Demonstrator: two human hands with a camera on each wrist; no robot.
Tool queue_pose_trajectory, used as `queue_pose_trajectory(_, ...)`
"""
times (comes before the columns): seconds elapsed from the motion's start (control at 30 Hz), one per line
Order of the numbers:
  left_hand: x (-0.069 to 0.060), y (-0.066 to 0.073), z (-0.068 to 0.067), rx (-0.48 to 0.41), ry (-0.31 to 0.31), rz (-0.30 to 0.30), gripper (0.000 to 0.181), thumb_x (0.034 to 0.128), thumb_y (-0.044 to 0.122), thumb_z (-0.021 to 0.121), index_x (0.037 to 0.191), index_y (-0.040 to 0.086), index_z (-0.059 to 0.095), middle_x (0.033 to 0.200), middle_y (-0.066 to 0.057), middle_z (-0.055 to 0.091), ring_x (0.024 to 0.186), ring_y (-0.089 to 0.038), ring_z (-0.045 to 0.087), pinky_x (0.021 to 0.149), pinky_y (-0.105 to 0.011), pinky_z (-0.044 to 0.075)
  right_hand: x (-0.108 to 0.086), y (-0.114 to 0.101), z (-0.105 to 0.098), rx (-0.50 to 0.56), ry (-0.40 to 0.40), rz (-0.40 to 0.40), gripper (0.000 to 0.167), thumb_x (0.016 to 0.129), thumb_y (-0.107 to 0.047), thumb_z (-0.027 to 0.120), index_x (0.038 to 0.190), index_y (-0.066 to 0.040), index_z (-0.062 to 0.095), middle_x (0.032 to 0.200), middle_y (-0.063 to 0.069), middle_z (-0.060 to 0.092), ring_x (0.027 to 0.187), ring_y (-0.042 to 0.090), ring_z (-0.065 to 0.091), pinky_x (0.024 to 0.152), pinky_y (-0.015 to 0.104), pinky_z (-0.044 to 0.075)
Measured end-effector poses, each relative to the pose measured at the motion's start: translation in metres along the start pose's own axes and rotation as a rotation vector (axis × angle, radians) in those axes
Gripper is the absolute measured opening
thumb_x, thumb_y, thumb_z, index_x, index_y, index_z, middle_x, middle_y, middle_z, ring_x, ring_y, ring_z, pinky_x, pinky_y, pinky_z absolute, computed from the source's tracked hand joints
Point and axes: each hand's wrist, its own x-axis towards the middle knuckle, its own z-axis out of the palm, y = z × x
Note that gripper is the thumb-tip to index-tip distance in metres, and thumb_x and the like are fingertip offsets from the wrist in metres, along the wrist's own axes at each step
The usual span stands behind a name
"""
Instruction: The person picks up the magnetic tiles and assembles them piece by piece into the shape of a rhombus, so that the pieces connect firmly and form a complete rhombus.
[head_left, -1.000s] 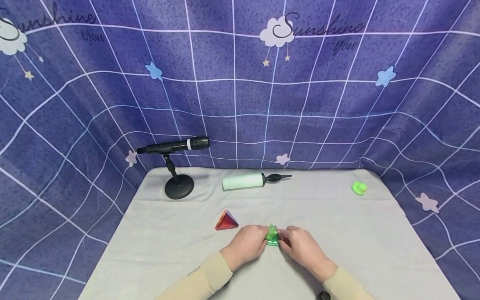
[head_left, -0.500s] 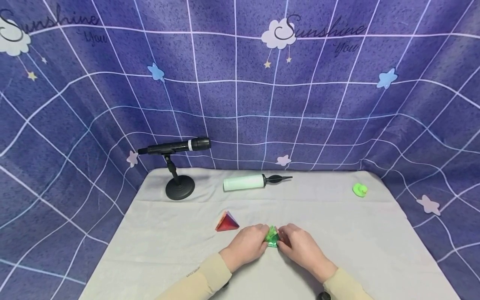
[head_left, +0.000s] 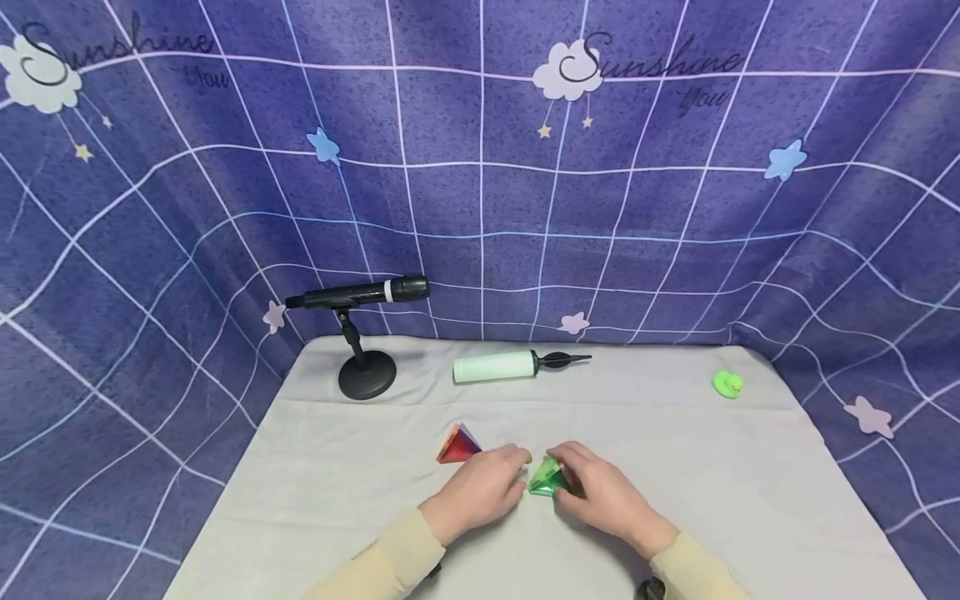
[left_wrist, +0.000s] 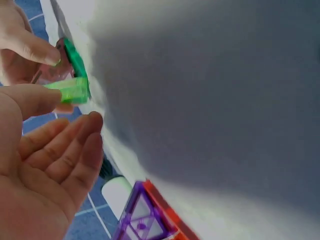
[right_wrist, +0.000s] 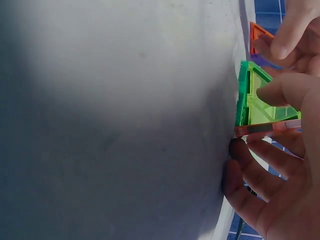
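Observation:
A small pyramid of see-through magnetic tiles [head_left: 545, 482], with light green, dark green and pinkish-red sides, stands on the white cloth. My right hand [head_left: 609, 498] holds it, thumb on the light green tile [right_wrist: 260, 107] and fingers against the pinkish-red side. Just left of it is my left hand [head_left: 480, 487], fingers loosely extended and apart from the pyramid in the head view. A second tile pyramid [head_left: 455, 447], red, orange and purple, sits behind my left hand, which partly covers it. Its purple tile [left_wrist: 142, 220] shows in the left wrist view.
A black microphone [head_left: 360, 293] on a round-based stand is at the back left. A pale green hand pump [head_left: 495, 367] with a black nozzle lies at the back middle, and a green rubber duck [head_left: 727, 384] at the back right. A blue grid-patterned curtain [head_left: 510, 200] surrounds the table.
My left hand has let go of the green pyramid and moved left, now overlapping the red pyramid in the head view. The right hand still holds the green pyramid, which has turned slightly.

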Motion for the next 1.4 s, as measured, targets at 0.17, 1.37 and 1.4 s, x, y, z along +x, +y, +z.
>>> queue_pose_trajectory(0.17,-0.002,-0.006,-0.013,0.009,0.075,0.032,0.025,0.0942,0.012,0.07,0.119,0.009,0.069,0.111,0.0,0.069,0.101,-0.015,0.067,0.088,-0.031,0.054,0.0,0.002,-0.001,0.004,-0.008,0.005,0.057,0.086,-0.021,0.081,0.138,-0.009,0.063,0.132,-0.003,0.063,0.095,0.003,0.056,0.088,0.037,0.054)
queue_pose_trajectory(1.37,-0.025,-0.117,-0.033,-0.063,0.084,-0.083,0.028,0.0979,-0.006,0.063,0.122,0.003,0.072,0.118,-0.007,0.073,0.113,-0.026,0.068,0.101,-0.044,0.051,-0.001,0.01,-0.016,-0.006,-0.074,-0.103,0.048,0.089,0.0,0.073,0.136,-0.006,0.064,0.127,0.004,0.064,0.089,0.007,0.062,0.076,0.028,0.055)
queue_pose_trajectory(1.4,-0.025,-0.117,-0.032,-0.053,0.079,-0.068,0.029,0.0971,-0.006,0.063,0.122,0.004,0.072,0.118,-0.007,0.073,0.113,-0.026,0.068,0.101,-0.043,0.05,-0.001,0.011,-0.016,-0.001,-0.067,-0.106,0.047,0.089,0.0,0.074,0.135,-0.006,0.064,0.126,0.004,0.064,0.085,0.005,0.059,0.073,0.027,0.054)
